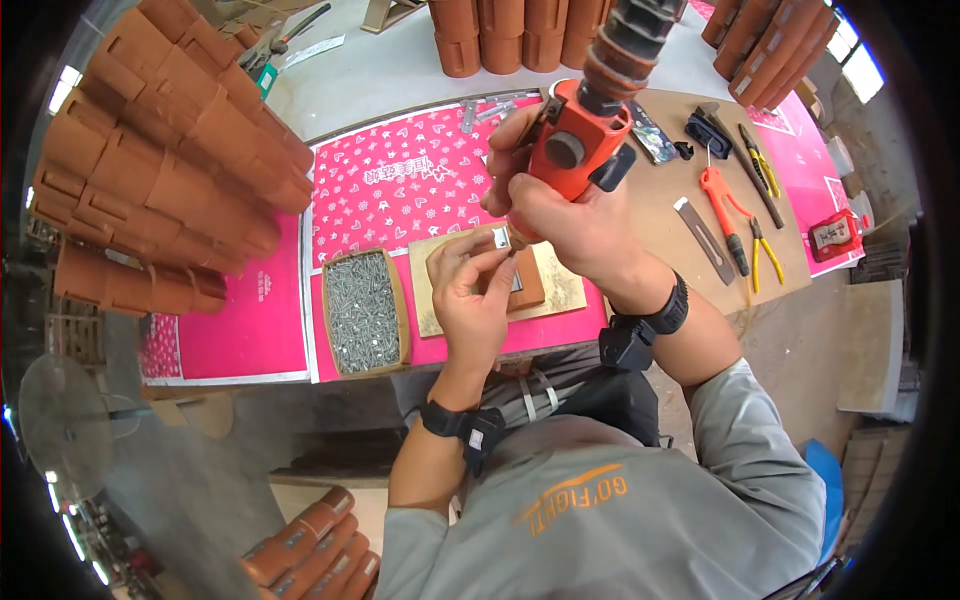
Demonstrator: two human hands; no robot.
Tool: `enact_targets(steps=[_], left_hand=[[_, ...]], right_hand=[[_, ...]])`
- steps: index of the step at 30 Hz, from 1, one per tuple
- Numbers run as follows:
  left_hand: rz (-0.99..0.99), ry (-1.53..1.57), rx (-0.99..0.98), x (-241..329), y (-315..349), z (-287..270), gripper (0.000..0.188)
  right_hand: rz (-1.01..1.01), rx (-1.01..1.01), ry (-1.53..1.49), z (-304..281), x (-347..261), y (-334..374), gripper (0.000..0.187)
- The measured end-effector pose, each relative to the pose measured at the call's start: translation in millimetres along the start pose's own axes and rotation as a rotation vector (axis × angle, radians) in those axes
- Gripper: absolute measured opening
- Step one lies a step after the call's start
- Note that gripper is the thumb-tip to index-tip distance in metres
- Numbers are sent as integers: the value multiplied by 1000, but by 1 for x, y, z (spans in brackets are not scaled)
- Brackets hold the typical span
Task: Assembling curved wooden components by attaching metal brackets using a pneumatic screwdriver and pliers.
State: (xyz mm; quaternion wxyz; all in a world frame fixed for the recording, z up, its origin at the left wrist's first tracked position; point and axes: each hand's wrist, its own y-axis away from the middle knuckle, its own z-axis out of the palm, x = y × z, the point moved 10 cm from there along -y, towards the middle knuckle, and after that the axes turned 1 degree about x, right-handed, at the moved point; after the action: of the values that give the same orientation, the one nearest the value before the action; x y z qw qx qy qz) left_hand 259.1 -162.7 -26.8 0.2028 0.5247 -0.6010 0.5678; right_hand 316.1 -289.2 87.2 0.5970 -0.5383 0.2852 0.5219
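Note:
My right hand (565, 215) wraps round a red power screwdriver (577, 140), held upright with a ribbed dark sleeve (630, 45) rising from its top. Its lower tip is hidden behind my hands. Under it, my left hand (468, 290) is closed in a pinch at a small silvery metal piece (501, 238). Beside those fingers lies a reddish-brown block (531, 280) with a metal strip on it. The block rests on a pale wooden board (568, 288). Just left of the board stands an open cardboard box (405, 318) full of loose screws (362, 312).
Stacked brown hollow pieces (170, 140) rise at the left; more (500, 40) stand at the back. On brown cardboard at the right lie a red-handled tool (722, 205), yellow-handled pliers (765, 262), a flat metal strip (704, 240) and a hammer (745, 160). Metal plates (485, 112) lie on the pink sheet.

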Motion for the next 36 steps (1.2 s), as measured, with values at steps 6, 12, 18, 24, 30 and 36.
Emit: enact_targets(steps=[6,12,18,24,30,36], left_hand=[[-54,-54,-34,-20,-12,6,15],[-161,-87,-70,-38,-12,13,18],[-320,71,-85,-57,-4,18,19],[-248,271,-159,-52,8,26,59],[-256,340,-248,-58,20,34,86],[-214,269,-254,-56,20,34,89]], right_hand=[[-23,-16,44,-7,18,-15,30],[-31,-46,66,-14,35,-21,31],[-33,-64,56,-13,41,-24,30],[-22,-44,54,-14,43,-20,30],[-28,-49,57,-8,42,-17,29],[-71,-85,76,-3,39,-18,27]])
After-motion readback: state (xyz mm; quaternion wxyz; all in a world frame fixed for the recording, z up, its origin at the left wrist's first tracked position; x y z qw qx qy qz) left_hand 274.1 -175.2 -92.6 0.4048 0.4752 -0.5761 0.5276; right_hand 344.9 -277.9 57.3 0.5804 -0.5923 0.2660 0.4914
